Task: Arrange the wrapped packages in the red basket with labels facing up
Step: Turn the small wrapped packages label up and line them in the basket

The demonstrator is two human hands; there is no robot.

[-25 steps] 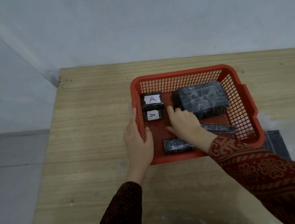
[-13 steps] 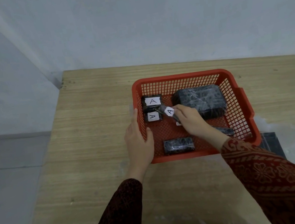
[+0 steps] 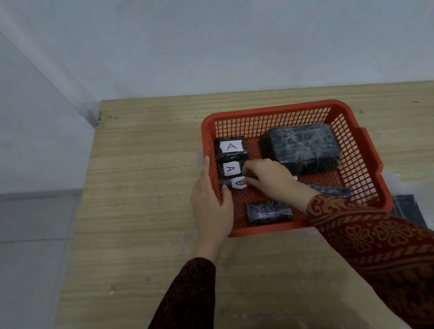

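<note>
Third "A" pkg going down in the red basket [image 3: 282, 113], left column.

Right hand [image 3: 268, 180] is inside the basket, fingertips pinched on the small labelled package [image 3: 237, 183], which lies against the basket's left wall w/ its white label up; the "A" reads sideways, and its long axis I can't tell (hand covers most of it). Left hand [image 3: 211, 205] clasps the left wall, thumb inside, fingers outside. Two more labelled pkgs [image 3: 229, 147] [image 3: 231, 168] sit in line toward the far-left corner, labels up. Large wrapped block [image 3: 300, 149] fills the far-right part, long axis running left-right, no label showing. Small unlabelled pkg [image 3: 269, 212] lies along the near wall, long axis left-right. The basket sits on the wooden desk [image 3: 145, 205].
</note>
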